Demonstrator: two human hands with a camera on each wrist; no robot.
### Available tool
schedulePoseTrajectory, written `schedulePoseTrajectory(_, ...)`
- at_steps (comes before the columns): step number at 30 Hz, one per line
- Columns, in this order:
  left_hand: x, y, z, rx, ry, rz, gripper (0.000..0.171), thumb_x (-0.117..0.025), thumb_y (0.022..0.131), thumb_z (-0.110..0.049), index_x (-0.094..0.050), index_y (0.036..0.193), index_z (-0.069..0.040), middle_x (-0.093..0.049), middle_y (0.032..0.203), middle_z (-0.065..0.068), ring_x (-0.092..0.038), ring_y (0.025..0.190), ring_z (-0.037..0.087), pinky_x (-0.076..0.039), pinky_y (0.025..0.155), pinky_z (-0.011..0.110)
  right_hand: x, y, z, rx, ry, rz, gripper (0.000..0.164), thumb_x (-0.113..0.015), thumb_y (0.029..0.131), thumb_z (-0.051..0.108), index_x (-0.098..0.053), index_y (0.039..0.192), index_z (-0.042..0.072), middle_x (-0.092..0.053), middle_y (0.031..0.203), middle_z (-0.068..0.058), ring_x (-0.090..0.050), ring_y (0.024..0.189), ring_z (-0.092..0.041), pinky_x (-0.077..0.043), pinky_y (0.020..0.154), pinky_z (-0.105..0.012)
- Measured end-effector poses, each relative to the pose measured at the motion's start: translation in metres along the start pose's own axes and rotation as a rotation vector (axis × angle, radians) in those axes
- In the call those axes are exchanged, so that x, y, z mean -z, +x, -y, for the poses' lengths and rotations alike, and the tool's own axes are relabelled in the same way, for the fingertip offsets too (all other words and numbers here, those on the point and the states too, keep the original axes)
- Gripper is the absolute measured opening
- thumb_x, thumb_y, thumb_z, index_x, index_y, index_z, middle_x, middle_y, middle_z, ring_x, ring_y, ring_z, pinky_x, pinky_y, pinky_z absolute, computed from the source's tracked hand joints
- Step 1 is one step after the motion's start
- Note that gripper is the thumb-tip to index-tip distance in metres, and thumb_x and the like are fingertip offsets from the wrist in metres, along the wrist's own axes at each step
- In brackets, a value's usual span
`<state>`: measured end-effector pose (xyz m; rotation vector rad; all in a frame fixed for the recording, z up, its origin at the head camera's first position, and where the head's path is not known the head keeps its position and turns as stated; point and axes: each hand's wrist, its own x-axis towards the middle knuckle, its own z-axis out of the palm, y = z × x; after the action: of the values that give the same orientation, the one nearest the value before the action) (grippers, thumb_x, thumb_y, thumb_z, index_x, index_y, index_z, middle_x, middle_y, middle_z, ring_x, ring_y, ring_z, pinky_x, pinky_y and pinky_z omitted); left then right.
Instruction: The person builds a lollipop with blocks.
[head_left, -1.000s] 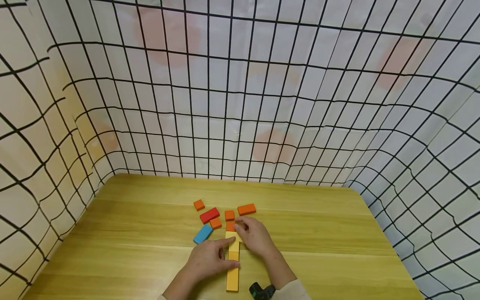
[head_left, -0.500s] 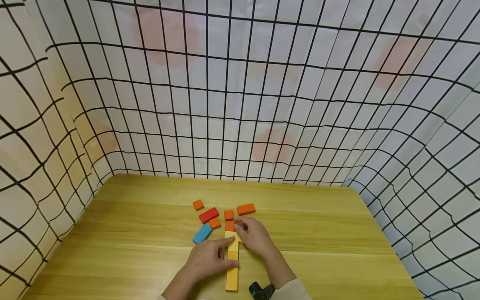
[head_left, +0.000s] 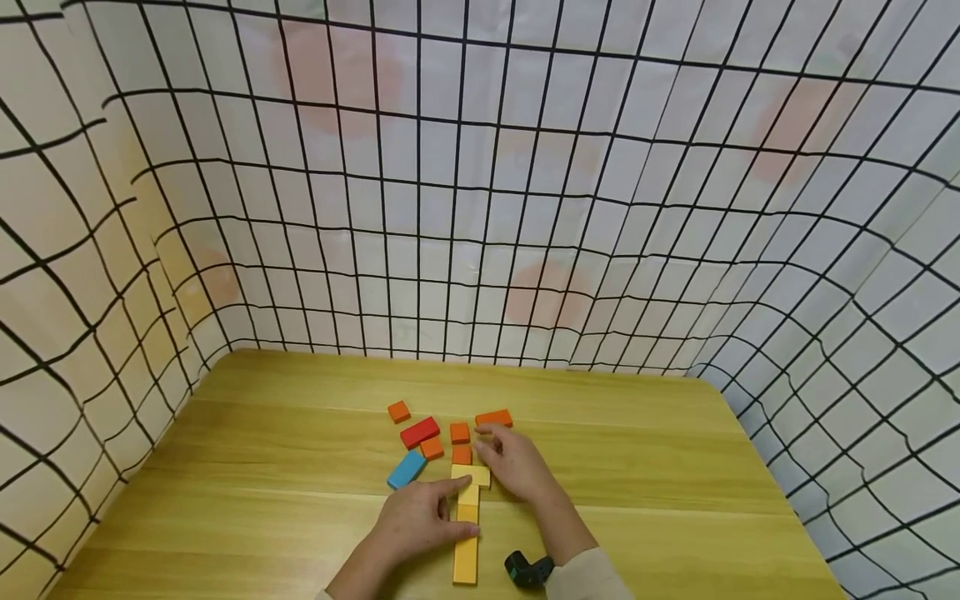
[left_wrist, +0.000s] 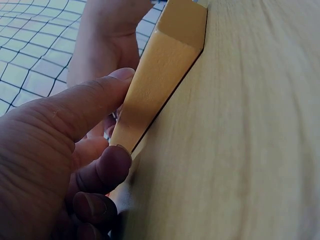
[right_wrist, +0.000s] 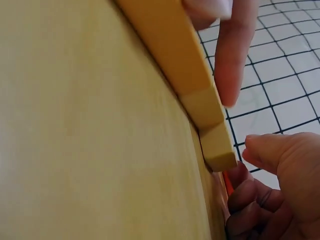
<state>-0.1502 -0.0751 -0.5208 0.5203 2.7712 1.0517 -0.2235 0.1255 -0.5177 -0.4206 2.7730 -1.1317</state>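
Note:
A row of yellow wooden blocks [head_left: 466, 560] lies on the table, ending at the far side in a pale yellow block [head_left: 482, 477] set crosswise. My left hand [head_left: 417, 520] rests its index fingertip by the pale blocks and its thumb on the longer yellow block [left_wrist: 155, 75]. The other fingers of that hand curl beside the row. Beyond the crosswise block sit two small orange blocks [head_left: 461, 454], one behind the other. My right hand [head_left: 517, 463] is just right of them, thumb and index finger apart, holding nothing.
Left of the row lie a blue block [head_left: 407, 470], a red block [head_left: 420, 432] and two small orange blocks [head_left: 399, 412]. A longer orange block [head_left: 494, 418] lies behind my right hand. Black wire mesh [head_left: 480, 287] encloses the table [head_left: 637, 467].
My right hand has moved slightly right and away from the orange and pale blocks, uncovering the crosswise block's right end. My left hand stays in place.

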Motion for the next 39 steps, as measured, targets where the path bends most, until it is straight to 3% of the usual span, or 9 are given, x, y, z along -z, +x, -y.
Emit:
schedulePoseTrajectory(7, -0.001, 0.001, 0.0, -0.001, 0.011, -0.002, 0.069, -0.081, 0.078, -0.059, -0.067, 0.138, -0.026, -0.049, 0.057, -0.016, -0.043, 0.051, 0.001, -0.033, 0.049, 0.024, 0.006, 0.015, 0.0, 0.042, -0.078, 0.038, 0.038, -0.06, 0.104, 0.034, -0.063, 0.138, 0.018, -0.071, 0.092, 0.004, -0.064, 0.081, -0.01, -0.054, 0.079, -0.038)
schedulePoseTrajectory(13, 0.0, 0.002, -0.001, 0.0, 0.005, 0.008, 0.07, -0.081, 0.078, -0.059, -0.067, 0.138, -0.025, -0.05, 0.057, -0.015, -0.043, 0.051, 0.002, -0.033, 0.049, 0.024, 0.01, 0.026, 0.003, 0.047, -0.097, 0.114, 0.043, -0.061, 0.103, 0.037, -0.061, 0.141, 0.018, -0.066, 0.076, 0.008, -0.059, 0.062, -0.008, -0.05, 0.072, -0.034)
schedulePoseTrajectory(18, -0.001, 0.002, 0.0, 0.0, 0.011, 0.008, 0.07, -0.081, 0.078, -0.059, -0.067, 0.138, -0.025, -0.049, 0.057, -0.015, -0.043, 0.051, 0.001, -0.033, 0.049, 0.024, 0.009, 0.03, 0.004, 0.06, -0.125, 0.139, 0.041, -0.062, 0.103, 0.036, -0.062, 0.139, 0.018, -0.067, 0.084, 0.003, -0.059, 0.061, -0.009, -0.05, 0.07, -0.033)
schedulePoseTrajectory(25, 0.0, 0.001, 0.0, 0.003, 0.007, 0.005, 0.07, -0.081, 0.078, -0.059, -0.067, 0.137, -0.025, -0.049, 0.057, -0.015, -0.043, 0.051, 0.001, -0.033, 0.049, 0.024, 0.008, 0.033, 0.002, 0.075, -0.156, 0.112, 0.037, -0.064, 0.101, 0.036, -0.065, 0.134, 0.019, -0.07, 0.108, -0.002, -0.06, 0.083, -0.013, -0.053, 0.081, -0.041)
schedulePoseTrajectory(33, 0.001, 0.001, 0.0, 0.003, 0.005, 0.004, 0.07, -0.081, 0.078, -0.059, -0.067, 0.137, -0.026, -0.049, 0.057, -0.015, -0.043, 0.051, 0.001, -0.033, 0.048, 0.024, 0.007, 0.032, 0.001, 0.055, -0.132, 0.113, 0.035, -0.061, 0.103, 0.037, -0.063, 0.133, 0.02, -0.062, 0.078, 0.006, -0.055, 0.064, -0.01, -0.048, 0.066, -0.031)
schedulePoseTrajectory(39, 0.0, 0.001, 0.0, -0.004, -0.002, -0.004, 0.07, -0.082, 0.077, -0.058, -0.068, 0.137, -0.025, -0.049, 0.057, -0.016, -0.043, 0.051, 0.0, -0.033, 0.048, 0.023, 0.009, 0.026, -0.001, 0.05, -0.087, 0.085, 0.036, -0.06, 0.103, 0.039, -0.061, 0.134, 0.02, -0.057, 0.074, 0.003, -0.05, 0.062, -0.012, -0.044, 0.062, -0.03)
